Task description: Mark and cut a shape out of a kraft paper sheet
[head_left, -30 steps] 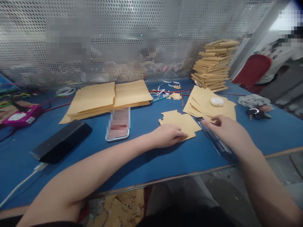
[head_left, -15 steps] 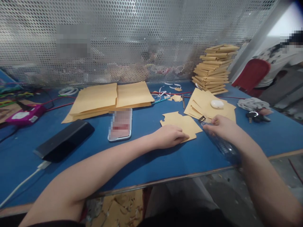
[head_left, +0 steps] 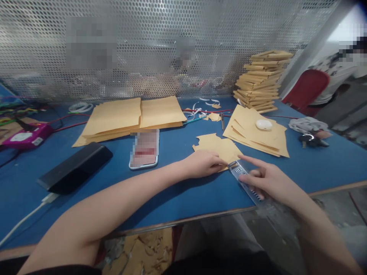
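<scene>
My left hand (head_left: 205, 163) lies over the near edge of a yellow-brown kraft paper piece (head_left: 216, 143) with cut, notched edges, its fingers curled down and pressing it to the table. My right hand (head_left: 265, 177) grips a clear plastic strip (head_left: 241, 175) with black-and-white markings, index finger stretched out towards the paper's right corner. The strip's far end lies at the paper's near edge, close to my left fingertips. Its blurred near end passes beyond the table edge, and I cannot tell exactly what it is.
Flat envelopes (head_left: 114, 116) lie at the back left; a tall envelope stack (head_left: 259, 82) stands at the back right. Nearby are a phone (head_left: 145, 149), a black power bank (head_left: 76, 168), a white case (head_left: 263, 125) on paper sheets (head_left: 249, 133), and keys (head_left: 311, 140). A person sits beyond.
My right hand has moved left and nearer with the clear strip, bringing the strip's end from beside the paper sheets to the paper piece's near edge. My left hand stays on the paper.
</scene>
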### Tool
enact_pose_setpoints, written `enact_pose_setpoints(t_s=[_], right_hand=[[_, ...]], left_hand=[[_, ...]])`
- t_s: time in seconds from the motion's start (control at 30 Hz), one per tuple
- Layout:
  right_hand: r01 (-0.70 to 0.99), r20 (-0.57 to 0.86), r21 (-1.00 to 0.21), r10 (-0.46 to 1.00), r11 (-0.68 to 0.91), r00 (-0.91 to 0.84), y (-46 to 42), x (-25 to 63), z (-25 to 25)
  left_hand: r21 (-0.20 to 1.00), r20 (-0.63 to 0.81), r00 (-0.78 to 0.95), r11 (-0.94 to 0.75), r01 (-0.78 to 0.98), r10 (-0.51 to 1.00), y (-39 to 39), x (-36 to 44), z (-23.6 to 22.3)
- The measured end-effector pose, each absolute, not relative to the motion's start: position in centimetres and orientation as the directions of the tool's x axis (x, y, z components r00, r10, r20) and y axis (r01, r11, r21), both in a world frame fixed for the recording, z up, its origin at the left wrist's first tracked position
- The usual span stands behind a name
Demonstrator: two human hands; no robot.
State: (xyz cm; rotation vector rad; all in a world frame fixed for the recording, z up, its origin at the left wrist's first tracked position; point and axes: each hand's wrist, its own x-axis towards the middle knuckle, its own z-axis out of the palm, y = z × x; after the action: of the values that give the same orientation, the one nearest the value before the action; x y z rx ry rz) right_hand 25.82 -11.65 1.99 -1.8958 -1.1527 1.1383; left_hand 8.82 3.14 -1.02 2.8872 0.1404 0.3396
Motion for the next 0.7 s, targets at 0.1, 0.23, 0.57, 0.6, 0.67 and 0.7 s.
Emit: enact_pose_setpoints(t_s=[0.1,0.23,0.57,0.6,0.67,0.7], right_hand=[[0.367,-0.347,-0.830,0.905,-0.419,0.247,-11.5,25.7,1.8],[0.412,-0.340,-0.812,0.909,-0.414,0.241,-11.4,25.8,1.7],[0.422,-0.286,-0.825,0.921,-0.377,0.263,-11.7,25.7,1.0],[0.427,-0.290,-0.822,0.922,-0.377,0.256,-11.8,25.7,0.9],[0.438,-0.300,-0.815,0.923,-0.380,0.241,-11.8,25.9,0.7],[0.442,-0.304,-0.812,0.923,-0.381,0.238,-11.8,25.9,0.7]], left_hand=[[0.252,0.216,0.969,-0.965,0.068,0.124,3.1,8.8,-0.9],[0.265,0.214,0.967,-0.961,0.077,0.137,3.0,8.8,-0.8],[0.281,0.202,0.968,-0.956,0.088,0.148,2.9,8.8,-0.8],[0.281,0.201,0.968,-0.956,0.088,0.148,2.9,8.8,-0.9],[0.282,0.200,0.968,-0.955,0.089,0.149,2.9,8.8,-0.9],[0.282,0.200,0.968,-0.955,0.090,0.150,2.9,8.8,-0.9]])
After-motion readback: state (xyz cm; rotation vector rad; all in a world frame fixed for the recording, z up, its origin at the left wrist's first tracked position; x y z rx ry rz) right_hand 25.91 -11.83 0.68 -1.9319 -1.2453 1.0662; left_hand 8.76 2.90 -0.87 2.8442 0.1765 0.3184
